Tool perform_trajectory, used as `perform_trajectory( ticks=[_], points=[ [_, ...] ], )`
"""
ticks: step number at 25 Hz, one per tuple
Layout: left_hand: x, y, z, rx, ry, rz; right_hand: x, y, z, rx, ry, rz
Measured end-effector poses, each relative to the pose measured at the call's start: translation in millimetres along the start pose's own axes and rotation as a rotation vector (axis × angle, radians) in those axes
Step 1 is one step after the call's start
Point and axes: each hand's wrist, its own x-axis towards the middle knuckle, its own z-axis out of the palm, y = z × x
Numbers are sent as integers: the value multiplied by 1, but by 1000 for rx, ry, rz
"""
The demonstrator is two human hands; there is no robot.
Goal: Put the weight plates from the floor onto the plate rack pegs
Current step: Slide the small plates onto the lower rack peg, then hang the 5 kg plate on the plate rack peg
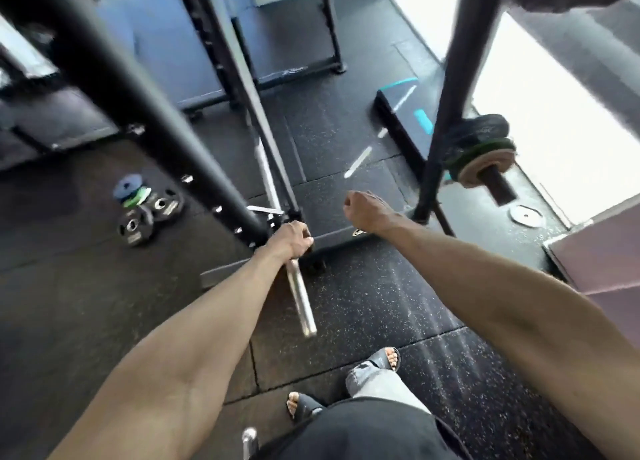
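Left hand (pixel 290 238) and right hand (pixel 362 210): bare. Both arms are uncovered right to the frame edge.
Torso: loose black garment (pixel 363 435) at lower centre; cannot tell whether shirt or shorts.
Leg: light grey trouser leg (pixel 377 383), creased, with a small dark mark near the hem.
Feet: black open-toe slide sandals, one (pixel 388 355) under the grey hem, the other (pixel 304 407) beside the black fabric. Toes exposed on both.
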Motion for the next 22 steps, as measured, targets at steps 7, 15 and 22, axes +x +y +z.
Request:
perform_trajectory(
  ticks=[7,15,22],
  points=[
    [-162,-239,-10,-287,154,-363,-42,-233,141,-314,-312,-344],
    [-289,-398,27,-514,249,-649,-88,-401,281,-658,-583,-713],
    [-285,-486,46,-616,247,-789,-50,-475,350,-858,-689,-879]
  ],
)
